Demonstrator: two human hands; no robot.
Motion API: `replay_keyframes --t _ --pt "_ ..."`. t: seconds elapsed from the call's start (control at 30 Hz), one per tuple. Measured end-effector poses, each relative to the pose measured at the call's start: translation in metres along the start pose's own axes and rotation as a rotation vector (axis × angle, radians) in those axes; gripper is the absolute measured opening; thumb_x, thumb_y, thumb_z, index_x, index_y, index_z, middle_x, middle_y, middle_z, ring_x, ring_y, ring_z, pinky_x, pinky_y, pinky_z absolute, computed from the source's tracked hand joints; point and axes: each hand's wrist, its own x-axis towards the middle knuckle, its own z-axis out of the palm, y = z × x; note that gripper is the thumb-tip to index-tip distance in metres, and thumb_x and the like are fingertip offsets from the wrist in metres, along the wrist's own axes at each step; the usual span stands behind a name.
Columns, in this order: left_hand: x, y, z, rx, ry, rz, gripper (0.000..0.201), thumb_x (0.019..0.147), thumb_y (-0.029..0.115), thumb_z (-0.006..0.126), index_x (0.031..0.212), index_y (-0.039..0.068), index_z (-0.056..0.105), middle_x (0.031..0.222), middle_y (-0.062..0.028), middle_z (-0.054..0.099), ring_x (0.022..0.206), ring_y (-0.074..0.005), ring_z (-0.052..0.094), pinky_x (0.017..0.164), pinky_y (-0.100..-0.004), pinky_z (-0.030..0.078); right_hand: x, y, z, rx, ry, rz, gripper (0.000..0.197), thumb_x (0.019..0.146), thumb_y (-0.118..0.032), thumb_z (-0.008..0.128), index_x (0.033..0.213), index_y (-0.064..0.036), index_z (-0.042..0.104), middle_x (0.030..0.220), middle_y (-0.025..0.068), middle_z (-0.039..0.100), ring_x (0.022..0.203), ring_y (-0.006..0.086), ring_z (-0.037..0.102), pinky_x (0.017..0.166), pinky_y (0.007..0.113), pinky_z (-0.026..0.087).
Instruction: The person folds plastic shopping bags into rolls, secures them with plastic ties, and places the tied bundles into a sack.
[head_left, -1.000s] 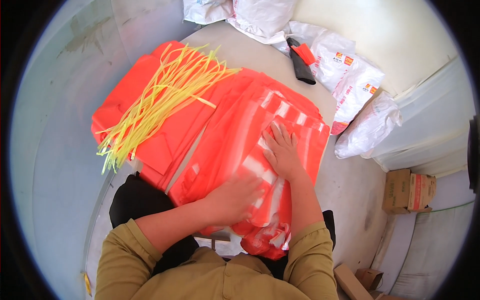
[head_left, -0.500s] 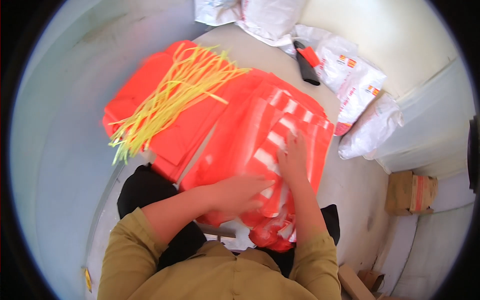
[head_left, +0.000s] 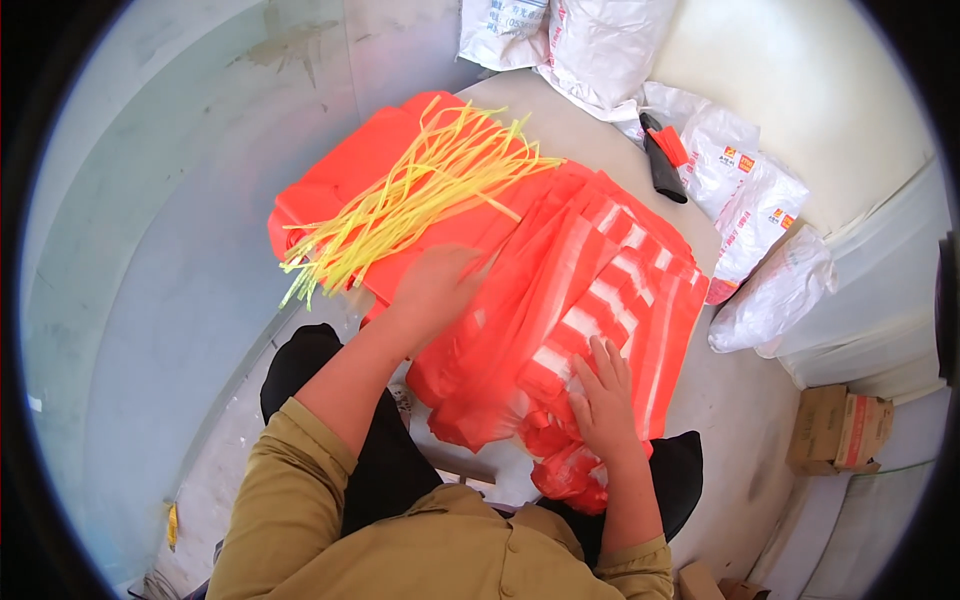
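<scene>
A stack of red plastic sheets or bags with white stripes (head_left: 655, 300) lies before me, its near end crumpled and hanging toward my lap. My right hand (head_left: 605, 405) rests on the striped sheets with its fingers spread. At the stack's left edge is my left hand (head_left: 430, 295), beside a loose, creased red sheet. Its fingers are smeared by motion, so whether they grip the sheet is unclear. Beyond that hand, a bundle of thin yellow strips (head_left: 420, 200) lies across a second red pile (head_left: 330, 185).
White printed sacks (head_left: 605, 50) line the far right side. A dark roll with a red piece (head_left: 663, 165) lies by them. A cardboard box (head_left: 838, 430) stands at the right against pale sheeting. A grey wall (head_left: 200, 220) curves along the left.
My left hand has moved left and away from me, off the middle of the stack to its left edge. The near-left sheet is more creased. My right hand sits nearer me on the stripes.
</scene>
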Motion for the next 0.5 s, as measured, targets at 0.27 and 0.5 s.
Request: replay_keyframes --t 0.27,0.5 --pt "-0.008 0.005 0.019 0.001 -0.132 0.158 0.034 0.093 0.019 0.066 0.122 0.002 0.065 0.121 -0.0174 0.066 0.116 -0.0366 0.06 0.1 -0.0438 0.049 0.082 -0.013 0.003 -0.026 0.034 -0.162 0.039 0.093 -0.012 0.06 0.131 0.0005 0.061 0.142 0.019 0.055 0.137 0.0405 0.045 0.115 0.052 0.032" --pt "0.0 0.024 0.027 0.023 -0.349 0.149 0.033 0.087 0.013 0.066 0.118 0.001 0.064 0.119 -0.0172 0.064 0.114 -0.0359 0.06 0.099 -0.0456 0.049 0.189 -0.004 0.056 -0.164 -0.001 -0.196 0.036 0.095 -0.017 0.06 0.129 -0.0054 0.064 0.142 0.0138 0.056 0.136 0.0345 0.046 0.118 0.055 0.029"
